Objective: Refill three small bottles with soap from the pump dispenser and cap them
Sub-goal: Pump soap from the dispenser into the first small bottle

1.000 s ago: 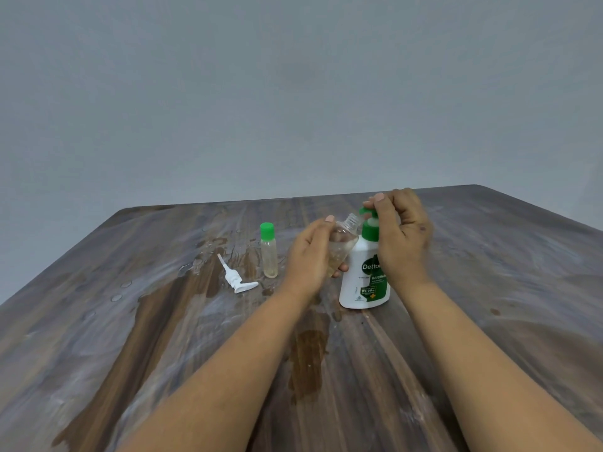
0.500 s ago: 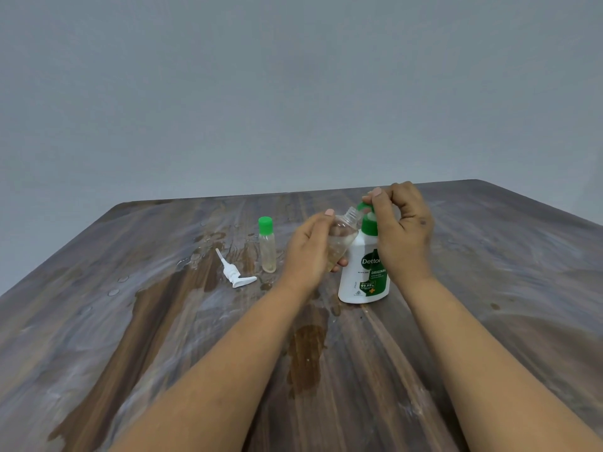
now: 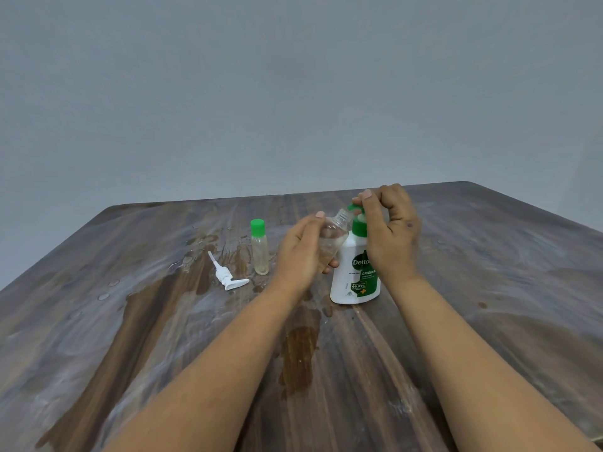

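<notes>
Now the left hand (image 3: 298,256) grips an uncapped clear bottle (image 3: 332,238) tilted against the soap dispenser (image 3: 355,272); right hand (image 3: 388,230) clasps its green pump (image 3: 354,208); a capped bottle (image 3: 260,247) stands left of the dispenser.

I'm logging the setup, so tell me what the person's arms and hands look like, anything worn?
Both forearms are bare, with no sleeves in view. The left hand and right hand wear no gloves; no rings, watch or bracelets show. Fingernails look short and unpainted.

Both forearms bare, no sleeves or jewellery
</notes>
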